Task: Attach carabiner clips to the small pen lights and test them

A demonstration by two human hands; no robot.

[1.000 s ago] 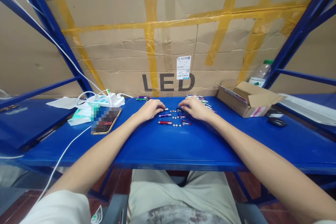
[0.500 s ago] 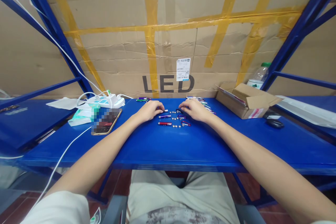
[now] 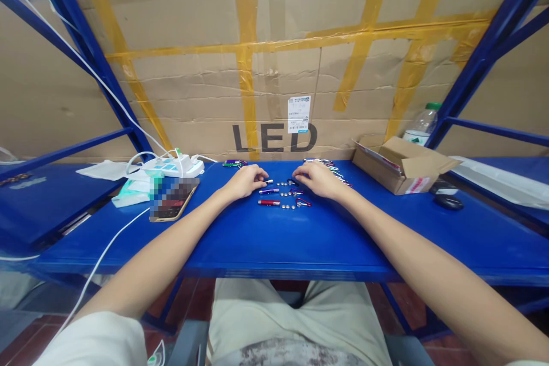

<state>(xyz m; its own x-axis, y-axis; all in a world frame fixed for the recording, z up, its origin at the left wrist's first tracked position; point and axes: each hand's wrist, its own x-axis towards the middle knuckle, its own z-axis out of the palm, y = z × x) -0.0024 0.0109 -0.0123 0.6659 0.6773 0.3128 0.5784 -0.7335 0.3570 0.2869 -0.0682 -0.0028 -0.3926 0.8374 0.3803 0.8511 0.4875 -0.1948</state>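
My left hand (image 3: 246,182) rests on the blue table with its fingers closed on a small dark flashlight tube (image 3: 269,181); only its silver end shows. Opposite it, my right hand (image 3: 318,179) has its fingertips pinched at a black carabiner clip (image 3: 291,182), partly hidden. Between the hands lie several button cells (image 3: 283,184) in a short row. Nearer me is a purple flashlight tube (image 3: 269,191), in line with more cells and a purple carabiner clip (image 3: 295,191). A red flashlight tube (image 3: 269,203) and a red carabiner clip (image 3: 303,202) form the nearest row, with cells between.
More flashlights with clips (image 3: 328,163) lie behind my right hand; a few (image 3: 234,163) are at the back left. On the left are a phone (image 3: 174,200) and power strip (image 3: 171,164). An open cardboard box (image 3: 398,163), a bottle (image 3: 422,126) and a mouse (image 3: 448,201) stand right.
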